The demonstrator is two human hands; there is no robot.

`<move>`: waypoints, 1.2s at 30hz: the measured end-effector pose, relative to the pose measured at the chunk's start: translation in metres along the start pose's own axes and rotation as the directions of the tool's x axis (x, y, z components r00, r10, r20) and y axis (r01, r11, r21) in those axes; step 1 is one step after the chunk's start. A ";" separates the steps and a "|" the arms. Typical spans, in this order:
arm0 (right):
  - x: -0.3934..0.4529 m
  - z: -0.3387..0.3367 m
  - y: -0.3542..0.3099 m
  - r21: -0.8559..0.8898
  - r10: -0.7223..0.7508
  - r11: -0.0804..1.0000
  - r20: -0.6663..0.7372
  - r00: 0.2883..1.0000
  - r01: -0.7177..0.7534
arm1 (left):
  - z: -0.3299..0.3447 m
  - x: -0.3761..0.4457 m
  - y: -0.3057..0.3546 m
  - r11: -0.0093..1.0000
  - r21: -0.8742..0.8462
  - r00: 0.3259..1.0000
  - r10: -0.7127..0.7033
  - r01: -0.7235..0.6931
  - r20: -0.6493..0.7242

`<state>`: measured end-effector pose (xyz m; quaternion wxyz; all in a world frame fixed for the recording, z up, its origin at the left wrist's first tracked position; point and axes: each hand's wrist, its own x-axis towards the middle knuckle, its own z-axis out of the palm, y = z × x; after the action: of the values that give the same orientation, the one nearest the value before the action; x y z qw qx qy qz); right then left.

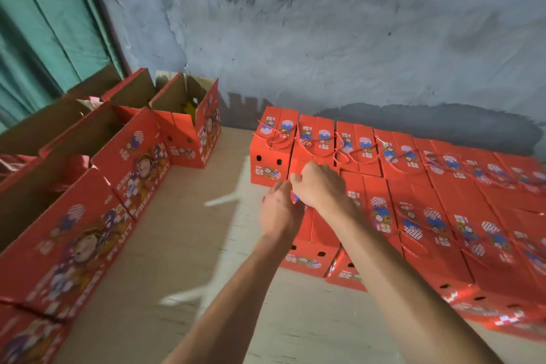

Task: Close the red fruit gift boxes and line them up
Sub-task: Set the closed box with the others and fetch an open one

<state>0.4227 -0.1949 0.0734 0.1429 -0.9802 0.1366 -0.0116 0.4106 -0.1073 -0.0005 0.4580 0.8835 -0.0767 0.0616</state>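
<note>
The closed red boxes (393,186) stand side by side in two rows on the floor against the grey wall, tops folded shut, printed with cartoon figures and blue-and-white checked ovals. Twisted red cord handles (277,139) lie loose across the tops of the back row, and dark round holes show in the end faces. The nearest box of the front row (310,248) stands at that row's left end. To the left, the open red boxes (127,162) stand in a line with brown flaps upright, their sides reading "FRESH FRUIT"; the farthest one (192,124) shows something yellow inside.
</note>
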 end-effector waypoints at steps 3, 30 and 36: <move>-0.031 -0.004 -0.026 0.062 -0.073 0.995 -0.006 0.997 0.074 | -0.044 -0.019 -0.004 1.000 -0.029 1.000 -0.004 0.003 -0.014; -0.155 0.111 -0.277 0.449 -0.568 0.751 0.067 0.820 0.484 | -0.303 -0.128 -0.150 0.961 0.052 0.921 -0.245 0.273 -0.303; -0.087 0.110 -0.292 0.332 -0.538 0.791 -0.024 0.843 0.514 | -0.297 -0.047 -0.158 0.958 0.109 0.944 -0.233 0.264 -0.235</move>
<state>0.4233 0.1278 0.0523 0.2983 -0.9418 -0.1505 -0.0380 0.3835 0.2300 0.0349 0.4052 0.9035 0.0909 0.1056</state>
